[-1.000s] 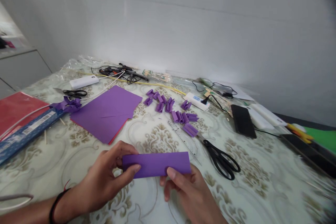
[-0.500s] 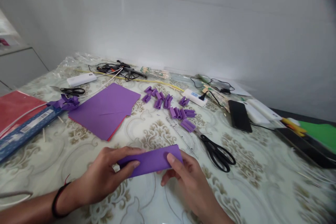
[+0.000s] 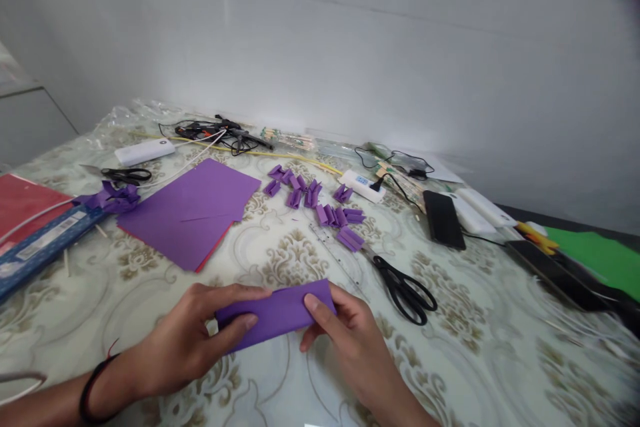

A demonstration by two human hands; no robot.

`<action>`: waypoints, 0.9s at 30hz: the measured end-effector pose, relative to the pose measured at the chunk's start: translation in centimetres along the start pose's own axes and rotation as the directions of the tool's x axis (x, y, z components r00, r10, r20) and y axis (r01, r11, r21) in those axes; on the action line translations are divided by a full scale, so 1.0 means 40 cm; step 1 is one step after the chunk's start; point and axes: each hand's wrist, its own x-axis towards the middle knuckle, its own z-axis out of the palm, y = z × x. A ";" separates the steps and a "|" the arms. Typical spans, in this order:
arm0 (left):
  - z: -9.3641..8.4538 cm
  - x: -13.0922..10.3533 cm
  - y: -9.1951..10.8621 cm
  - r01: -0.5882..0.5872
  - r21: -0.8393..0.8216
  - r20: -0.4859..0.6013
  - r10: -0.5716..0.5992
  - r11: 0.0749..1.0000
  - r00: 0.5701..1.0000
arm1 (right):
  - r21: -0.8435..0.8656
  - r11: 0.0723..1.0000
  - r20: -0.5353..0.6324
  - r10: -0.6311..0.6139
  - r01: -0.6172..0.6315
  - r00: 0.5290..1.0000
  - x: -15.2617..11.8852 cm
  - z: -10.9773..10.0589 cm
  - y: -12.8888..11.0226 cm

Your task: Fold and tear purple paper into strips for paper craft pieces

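Purple strip (image 3: 283,313) gripped at both ends
Left hand (image 3: 193,330) and right hand (image 3: 353,340) pinch it; along the tabletop's (image 3: 270,380) far edge, a clear packet (image 3: 311,143) holds sticks (image 3: 289,139).

L hand (image 3: 187,330), lower ctr-left of frame, bare. On its wrist (image 3: 117,377), lower L: thin blk band (image 3: 86,395), loop-shaped, w/ short red thread (image 3: 113,348) poking up. R hand (image 3: 353,340), bottom ctr: bare, fwd of bare forearm (image 3: 395,397).
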 end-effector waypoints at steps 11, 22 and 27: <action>-0.004 0.008 0.023 0.043 -0.066 0.086 -0.037 0.997 0.996 | -0.032 0.999 0.016 -0.025 0.026 1.000 -0.007 0.013 -0.010; 0.001 0.008 0.012 0.062 -0.090 0.077 -0.055 0.994 0.996 | -0.003 0.999 0.008 -0.042 0.042 0.999 -0.008 0.010 -0.002; -0.001 0.005 0.003 0.090 -0.117 0.089 -0.080 0.989 0.993 | 0.014 0.998 -0.010 -0.056 0.056 0.998 -0.010 0.004 -0.002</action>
